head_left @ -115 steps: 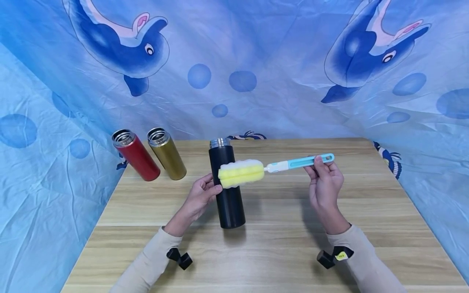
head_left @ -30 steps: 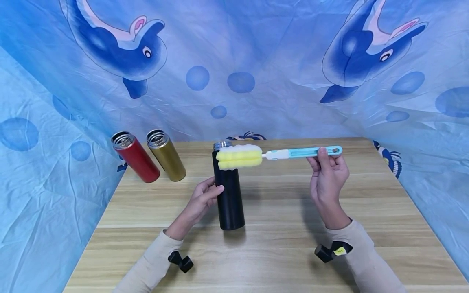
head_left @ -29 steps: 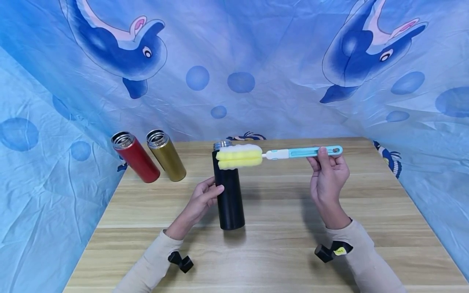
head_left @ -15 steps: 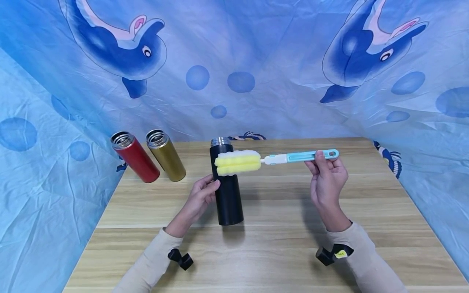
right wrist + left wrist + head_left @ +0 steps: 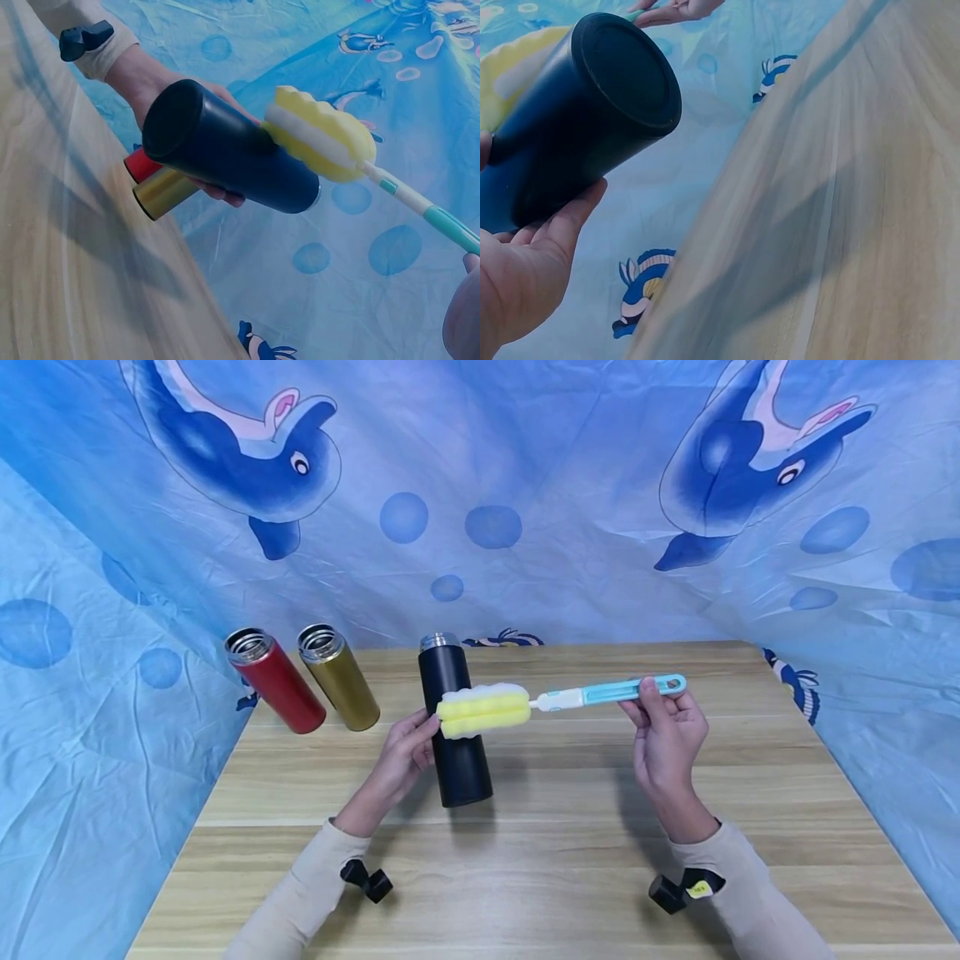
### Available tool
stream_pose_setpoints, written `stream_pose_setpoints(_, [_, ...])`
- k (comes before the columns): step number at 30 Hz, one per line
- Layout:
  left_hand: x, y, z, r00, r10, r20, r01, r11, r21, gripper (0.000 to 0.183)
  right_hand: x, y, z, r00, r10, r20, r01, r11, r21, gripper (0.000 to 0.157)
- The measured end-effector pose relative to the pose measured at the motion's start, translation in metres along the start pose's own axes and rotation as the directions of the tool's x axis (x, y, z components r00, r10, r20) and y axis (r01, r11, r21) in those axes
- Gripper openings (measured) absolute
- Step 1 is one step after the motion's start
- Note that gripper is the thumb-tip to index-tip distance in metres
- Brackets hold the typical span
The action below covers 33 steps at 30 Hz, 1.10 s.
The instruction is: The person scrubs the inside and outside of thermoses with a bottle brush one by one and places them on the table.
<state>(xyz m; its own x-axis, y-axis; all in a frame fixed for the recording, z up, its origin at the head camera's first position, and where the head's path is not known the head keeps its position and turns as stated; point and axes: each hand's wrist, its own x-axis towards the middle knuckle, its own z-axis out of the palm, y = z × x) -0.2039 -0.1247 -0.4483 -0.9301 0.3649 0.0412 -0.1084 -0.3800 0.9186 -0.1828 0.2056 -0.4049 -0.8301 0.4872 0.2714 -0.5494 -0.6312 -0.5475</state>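
My left hand (image 5: 396,762) grips a black thermos flask (image 5: 462,772), thumb on the near side and fingers behind. The flask is tilted and held off the table, its bare metal mouth (image 5: 438,641) pointing away. Its round base (image 5: 626,71) shows in the left wrist view. My right hand (image 5: 670,739) pinches the turquoise handle (image 5: 618,691) of a bottle brush near its looped end. The yellow and white sponge head (image 5: 483,713) overlaps the flask's side and lies right against it in the right wrist view, close to the left thumb.
An open red flask (image 5: 283,687) and an open gold flask (image 5: 345,685) stand at the table's back left. The wooden table (image 5: 585,843) ends at a blue dolphin-print cloth (image 5: 585,585) behind and on both sides. Each wrist wears a small black camera (image 5: 366,881).
The black flask has moved up and left in my left hand, its mouth tipping farther away. The brush's sponge head has slid down from near the mouth to mid-body, the right hand lowering with it.
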Motion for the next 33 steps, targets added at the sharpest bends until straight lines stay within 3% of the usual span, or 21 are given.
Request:
stream_pose_setpoints(20, [0.007, 0.007, -0.004, 1.0, 0.014, -0.011, -0.014, 1.0, -0.013, 0.024, -0.012, -0.002, -0.013, 0.996, 0.089, -0.002, -0.089, 0.996, -0.011, 0.007])
stream_pose_setpoints(26, [0.01, 0.006, -0.01, 0.999, 0.01, -0.046, -0.01, 1.0, -0.01, 0.025, -0.016, -0.003, -0.014, 0.996, 0.093, 0.019, -0.092, 0.995, -0.022, 0.006])
stream_pose_setpoints(33, [0.012, 0.007, -0.011, 0.995, -0.007, -0.1, 0.008, 1.0, 0.003, 0.042, -0.022, -0.006, -0.014, 0.995, 0.095, 0.029, -0.095, 0.995, -0.025, 0.005])
